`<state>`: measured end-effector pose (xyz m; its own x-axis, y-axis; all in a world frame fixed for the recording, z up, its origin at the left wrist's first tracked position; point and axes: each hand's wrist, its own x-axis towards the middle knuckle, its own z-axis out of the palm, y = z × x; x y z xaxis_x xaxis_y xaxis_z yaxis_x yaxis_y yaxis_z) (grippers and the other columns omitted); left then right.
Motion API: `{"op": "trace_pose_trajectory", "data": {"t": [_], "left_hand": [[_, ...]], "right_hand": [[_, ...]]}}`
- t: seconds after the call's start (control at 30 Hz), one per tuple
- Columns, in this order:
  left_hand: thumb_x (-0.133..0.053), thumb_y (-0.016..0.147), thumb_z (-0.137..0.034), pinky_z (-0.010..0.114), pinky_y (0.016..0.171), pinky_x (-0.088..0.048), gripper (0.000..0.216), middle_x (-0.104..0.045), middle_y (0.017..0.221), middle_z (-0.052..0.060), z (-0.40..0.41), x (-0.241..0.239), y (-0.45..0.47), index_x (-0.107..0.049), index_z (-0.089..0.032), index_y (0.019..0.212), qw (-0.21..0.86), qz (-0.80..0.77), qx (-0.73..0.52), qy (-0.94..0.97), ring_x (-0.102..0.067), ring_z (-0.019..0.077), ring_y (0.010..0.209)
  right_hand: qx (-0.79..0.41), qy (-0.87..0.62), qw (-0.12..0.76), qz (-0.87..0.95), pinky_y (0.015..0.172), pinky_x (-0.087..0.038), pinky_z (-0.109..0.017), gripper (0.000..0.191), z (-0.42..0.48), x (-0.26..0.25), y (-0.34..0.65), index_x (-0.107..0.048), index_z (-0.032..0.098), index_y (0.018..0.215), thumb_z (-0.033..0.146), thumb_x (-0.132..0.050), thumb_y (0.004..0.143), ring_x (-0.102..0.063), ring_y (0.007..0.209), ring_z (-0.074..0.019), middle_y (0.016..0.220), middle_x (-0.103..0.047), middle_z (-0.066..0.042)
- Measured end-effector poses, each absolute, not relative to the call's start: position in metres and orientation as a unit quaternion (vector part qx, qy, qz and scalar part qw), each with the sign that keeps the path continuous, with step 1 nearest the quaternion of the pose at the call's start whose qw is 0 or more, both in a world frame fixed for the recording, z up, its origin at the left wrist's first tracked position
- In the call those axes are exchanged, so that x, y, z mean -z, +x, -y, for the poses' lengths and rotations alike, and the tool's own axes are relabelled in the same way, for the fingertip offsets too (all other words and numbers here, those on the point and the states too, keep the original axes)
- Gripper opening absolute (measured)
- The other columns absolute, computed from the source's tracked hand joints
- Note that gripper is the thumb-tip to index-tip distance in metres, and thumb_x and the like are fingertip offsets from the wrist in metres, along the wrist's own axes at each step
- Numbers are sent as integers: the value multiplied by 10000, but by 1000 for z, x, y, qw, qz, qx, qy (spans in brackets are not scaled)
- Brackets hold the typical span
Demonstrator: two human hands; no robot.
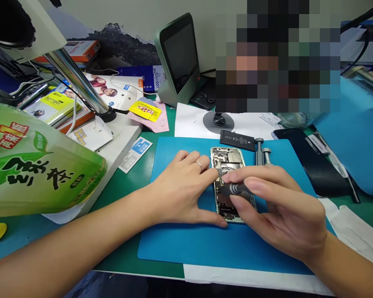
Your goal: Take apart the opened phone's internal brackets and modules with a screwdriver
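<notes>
An opened smartphone (234, 159) with its inner boards bare lies on a blue mat (180, 244). My left hand (186, 188) rests flat at its left side, fingers spread. The index fingertip touches the phone's left edge and the thumb lies at its lower end. Between the fingertips of my right hand (282, 207) is a dark screwdriver (236, 189) with grey rings, held low over the middle of the phone. Its tip is too small to make out. A black phone battery (238, 140) lies just above the phone.
Two metal screwdrivers (259, 151) stand behind my right hand. Farther right lies a black panel (317, 165). A green tea bag (43, 165) and a lamp pole (77, 78) crowd the left, and a screen device (178, 58) stands at the back.
</notes>
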<state>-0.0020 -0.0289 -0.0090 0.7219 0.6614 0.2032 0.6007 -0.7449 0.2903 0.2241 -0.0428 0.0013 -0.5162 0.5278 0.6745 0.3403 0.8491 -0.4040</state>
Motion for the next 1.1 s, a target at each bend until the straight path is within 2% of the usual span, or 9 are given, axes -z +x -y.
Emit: {"op": "trace_pose_trajectory", "data": {"t": [0.13,0.33,0.63,0.77,1.1], "left_hand": [[-576,822,-895,407,829,-332,761,-602,1014,65,29,7,-3,-630,-182,1083,106,-338,-149,923,-506,262,945],[-590,818,-890,393,818,-306,764,-587,1012,56,28,5,-3,-628,-176,1088,104,-336,-145,925,-495,255,936],[-606,821,-876,398,831,-318,778,-588,1022,58,29,6,-4,-638,-169,1142,100,-335,-151,925,-498,255,945],[-599,817,-885,398,835,-321,798,-601,1032,68,29,7,-5,-632,-169,1166,98,-333,-154,925,-503,262,951],[-600,834,-866,389,831,-302,777,-595,1042,63,28,8,-6,-638,-165,1168,101,-328,-156,926,-495,259,956]], "right_hand": [[-123,-253,430,858,780,-674,-381,643,44,-1,224,-557,354,1400,39,-729,866,-753,951,-225,1073,-734,-52],[-126,-254,440,852,754,-674,-366,758,42,0,224,-509,336,1481,-4,-738,844,-736,937,-219,1046,-708,-55],[-139,-245,427,859,928,-666,-393,822,44,5,225,-456,344,1554,-37,-680,860,-733,1107,-226,1197,-726,-69],[-154,-264,427,851,890,-677,-404,818,44,6,226,-455,372,1556,-25,-672,875,-742,1112,-235,1234,-727,-67],[-161,-212,442,857,927,-667,-388,857,38,8,226,-498,267,1550,-88,-714,800,-751,1112,-239,1210,-744,-86]]}}
